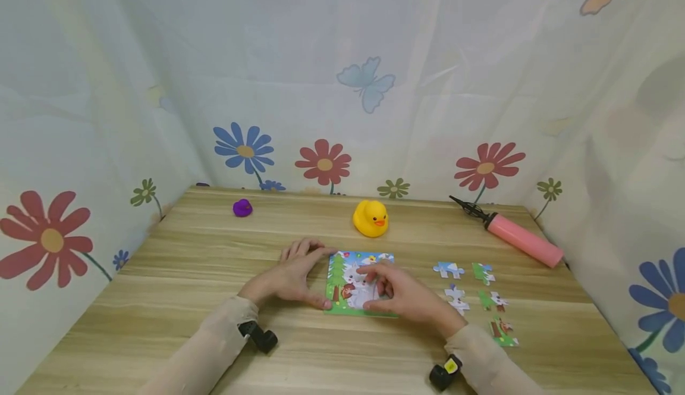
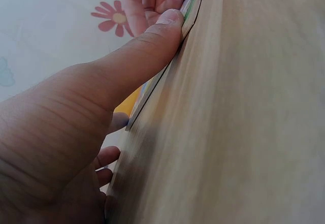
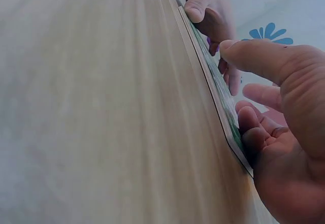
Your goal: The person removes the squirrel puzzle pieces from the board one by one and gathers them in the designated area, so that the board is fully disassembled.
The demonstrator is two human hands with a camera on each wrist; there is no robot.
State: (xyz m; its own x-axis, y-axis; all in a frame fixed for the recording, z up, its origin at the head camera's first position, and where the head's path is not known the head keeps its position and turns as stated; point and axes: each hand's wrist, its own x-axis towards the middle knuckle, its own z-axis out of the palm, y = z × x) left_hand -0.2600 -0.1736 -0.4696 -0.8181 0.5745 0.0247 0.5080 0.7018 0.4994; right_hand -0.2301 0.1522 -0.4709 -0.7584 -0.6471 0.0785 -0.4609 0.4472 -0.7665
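A jigsaw puzzle board [image 1: 346, 282] lies flat on the wooden table, showing a white animal, green trees and blue sky. At its left side rests my left hand [image 1: 294, 273], thumb on the near left corner and index finger at the far left corner. That thumb [image 2: 165, 31] lies fairly straight along the board's edge in the left wrist view. Over the board's right part is my right hand [image 1: 398, 291], its thumb and index finger apart with nothing pinched between them. Its other fingers [image 3: 254, 127] bend loosely close to the board's edge.
Several loose puzzle pieces [image 1: 449, 269] lie right of the board. A yellow rubber duck [image 1: 369, 219] sits behind it, and a small purple duck [image 1: 242, 207] farther left. A pink hand pump [image 1: 524, 239] lies at the back right. Flowered cloth surrounds the table.
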